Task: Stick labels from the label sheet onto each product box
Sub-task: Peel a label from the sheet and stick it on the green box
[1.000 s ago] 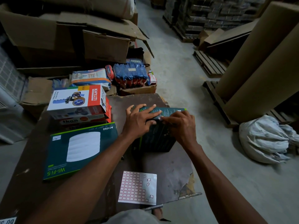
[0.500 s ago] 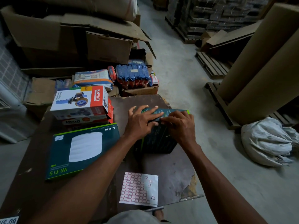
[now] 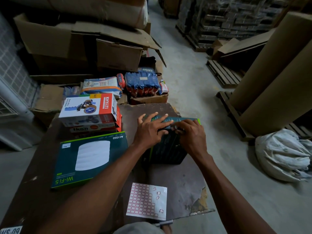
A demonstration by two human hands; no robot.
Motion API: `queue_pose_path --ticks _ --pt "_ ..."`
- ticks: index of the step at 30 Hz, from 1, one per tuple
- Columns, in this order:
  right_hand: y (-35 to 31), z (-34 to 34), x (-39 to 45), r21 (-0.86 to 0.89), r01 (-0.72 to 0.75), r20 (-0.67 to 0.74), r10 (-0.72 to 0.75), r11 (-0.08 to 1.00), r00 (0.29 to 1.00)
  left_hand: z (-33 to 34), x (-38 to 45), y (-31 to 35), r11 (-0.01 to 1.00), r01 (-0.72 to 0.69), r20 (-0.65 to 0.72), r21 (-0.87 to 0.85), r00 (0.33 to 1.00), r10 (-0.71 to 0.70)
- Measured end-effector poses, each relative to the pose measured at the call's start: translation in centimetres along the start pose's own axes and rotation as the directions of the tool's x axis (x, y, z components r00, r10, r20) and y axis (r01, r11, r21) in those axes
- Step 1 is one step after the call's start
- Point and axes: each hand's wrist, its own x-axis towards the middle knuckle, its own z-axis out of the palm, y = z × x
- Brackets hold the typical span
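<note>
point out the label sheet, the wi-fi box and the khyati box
label sheet (image 3: 143, 200), head view, on its grid of red-edged labels
wi-fi box (image 3: 108, 159), head view, on the dark green top face
khyati box (image 3: 106, 103), head view, on the red band with the brand name

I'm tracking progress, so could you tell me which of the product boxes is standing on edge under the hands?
The dark teal box right of the flat Wi-Fi 5 box; both hands press on its top edge.
</note>
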Motion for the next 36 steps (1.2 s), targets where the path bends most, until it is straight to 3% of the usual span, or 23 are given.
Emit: queue_pose_path --ticks 8,13,16,19,24,27,29,33,36 --pt "0.1 2.1 -1.9 0.039 0.001 -0.173 0.006 0.999 0.985 0.9 -0.6 -0.5 0.999 -0.037 -0.057 -0.038 0.998 0.035" --pt "0.1 1.2 -1.0 0.068 0.017 -0.133 -0.008 0.998 0.991 0.8 -0.4 -0.7 0.997 -0.044 -0.067 -0.07 0.997 0.04" --pt "-0.3 0.8 -0.2 0.113 -0.018 0.082 0.008 0.993 0.997 0.8 -0.3 -1.0 0.989 -0.047 -0.076 -0.138 0.996 0.037" --pt "-0.8 1.3 0.8 -0.015 -0.032 0.347 0.035 0.999 0.937 1.0 -0.6 -1.1 0.977 -0.008 -0.106 -0.213 0.994 -0.015" --pt "-1.5 1.9 1.8 -0.195 0.062 0.4 0.022 0.979 0.916 1.8 -2.9 -1.2 0.886 0.147 -0.162 -0.439 0.957 -0.239" --pt "-1.6 2.1 2.1 -0.221 0.076 0.397 0.019 0.972 0.918 3.9 -5.0 -2.2 0.731 0.344 0.035 -0.589 0.915 -0.402" --pt "-1.4 2.3 2.2 -0.222 0.084 0.392 0.01 0.971 0.92 5.2 -5.8 -2.6 0.639 0.509 0.19 -0.576 0.844 -0.501" --pt "-0.7 2.1 2.2 -0.209 0.122 0.397 -0.03 0.97 0.918 6.1 -6.4 -2.3 0.588 0.624 0.338 -0.514 0.777 -0.531" --pt "0.1 1.8 2.1 -0.24 0.172 0.365 -0.075 0.955 0.928 7.1 -6.5 -3.4 0.631 0.616 0.368 -0.472 0.788 -0.494"
